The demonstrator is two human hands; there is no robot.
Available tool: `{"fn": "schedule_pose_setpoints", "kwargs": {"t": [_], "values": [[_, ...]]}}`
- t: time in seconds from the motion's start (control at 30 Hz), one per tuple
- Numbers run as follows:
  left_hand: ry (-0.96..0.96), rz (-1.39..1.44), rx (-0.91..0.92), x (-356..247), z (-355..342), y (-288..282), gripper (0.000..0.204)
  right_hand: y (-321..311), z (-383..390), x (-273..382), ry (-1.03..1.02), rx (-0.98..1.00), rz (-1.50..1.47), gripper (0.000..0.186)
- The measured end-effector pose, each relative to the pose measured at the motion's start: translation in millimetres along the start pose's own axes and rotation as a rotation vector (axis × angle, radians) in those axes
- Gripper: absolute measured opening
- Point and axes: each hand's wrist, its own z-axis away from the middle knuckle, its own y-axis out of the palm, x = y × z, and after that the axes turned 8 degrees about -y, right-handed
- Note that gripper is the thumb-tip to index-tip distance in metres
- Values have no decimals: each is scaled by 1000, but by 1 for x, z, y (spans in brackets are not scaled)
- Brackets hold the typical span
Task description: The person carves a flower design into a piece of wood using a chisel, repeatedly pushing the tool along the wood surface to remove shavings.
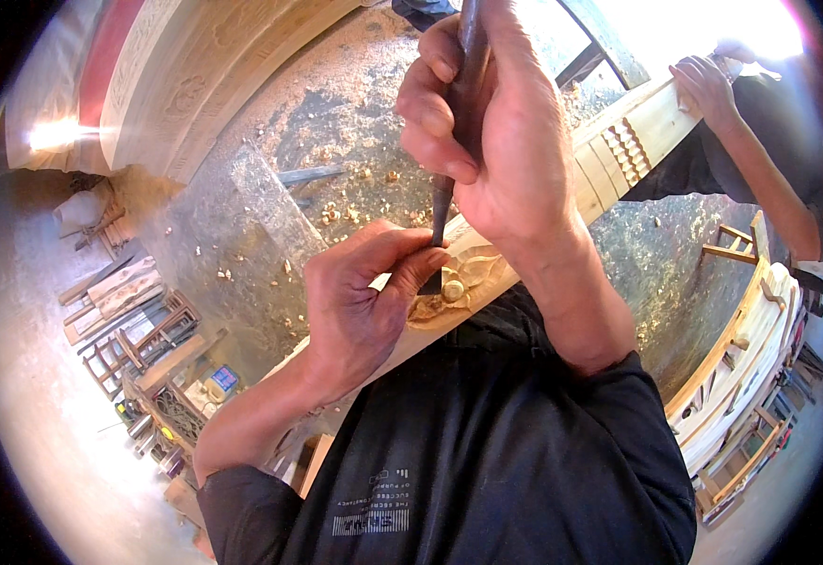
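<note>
Across my lap runs a long pale wooden beam (595,174) with a relief carved into its near part. A wood-carving chisel (443,202) stands nearly upright over that relief, its flat dark blade down at the wood beside a small round carved boss (452,290). My right hand (520,141) is closed round the chisel's dark handle, its fingers curled on the left side. Lower down, my left hand (355,301) pinches the shank between thumb and forefinger, close above the carving. The tip's exact contact with the wood is hard to make out.
A co-worker's hand (708,89) rests at the beam's far right end, near a row of carved notches (626,151). Carved boards (204,85) lean at the upper left. Wood shavings litter the floor (214,226). Tools and timber pieces (129,292) lie left; a curved bench (732,348) stands right.
</note>
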Motion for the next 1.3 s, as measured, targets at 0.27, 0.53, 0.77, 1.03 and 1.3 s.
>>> {"fn": "schedule_pose_setpoints", "kwargs": {"t": [0.27,0.53,0.77,1.03,1.3], "values": [[70,-44,-18,0,-2,0,14,1,5,2,0,-16,-10,64],[77,-29,-19,-1,-3,0,12,1,4,1,13,-26,-21,64],[73,-72,-18,-3,-1,-2,9,4,0,0,46,-39,-32,63],[43,-68,-17,2,-2,-2,9,5,-6,-4,101,-57,-46,62],[50,-17,-24,2,-2,0,10,3,-7,-3,116,-64,-49,62]]}}
